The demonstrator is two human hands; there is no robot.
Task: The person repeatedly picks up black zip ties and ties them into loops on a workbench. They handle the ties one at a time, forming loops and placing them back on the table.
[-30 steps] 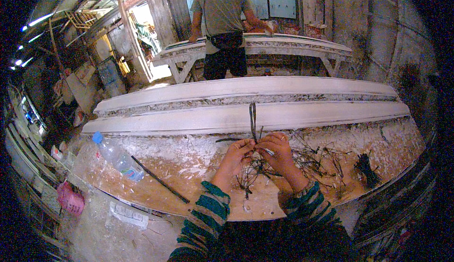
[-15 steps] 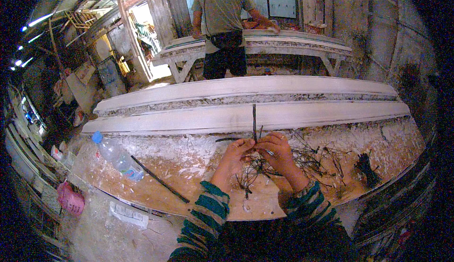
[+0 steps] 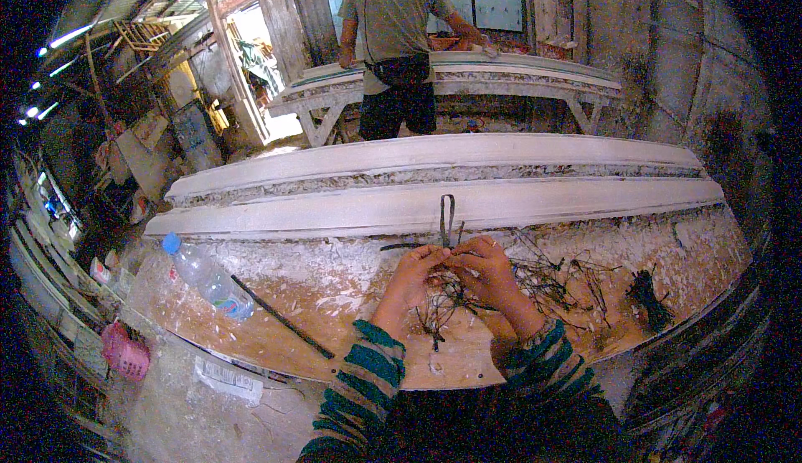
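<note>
My left hand (image 3: 409, 277) and my right hand (image 3: 491, 272) meet over the middle of the work table. The fingertips of both are pinched on a thin dark strip (image 3: 444, 216), which rises above them in a narrow upright loop. Its lower ends are hidden among my fingers. Beside my left hand a short dark stick (image 3: 399, 246) points leftward, and I cannot tell whether that hand holds it. A tangle of thin dark strips and twigs (image 3: 560, 283) lies under and to the right of my hands.
A clear plastic bottle with a blue cap (image 3: 205, 272) lies at the left, beside a long dark rod (image 3: 282, 317). A tied dark bundle (image 3: 647, 302) is at the right. Long white boards (image 3: 334, 210) run across the far side. Beyond, a person (image 3: 393, 28) works at another bench.
The straight upright dark strip above my fingers is now bent over into a narrow loop. My hands have barely moved. The far person's arm has shifted slightly.
</note>
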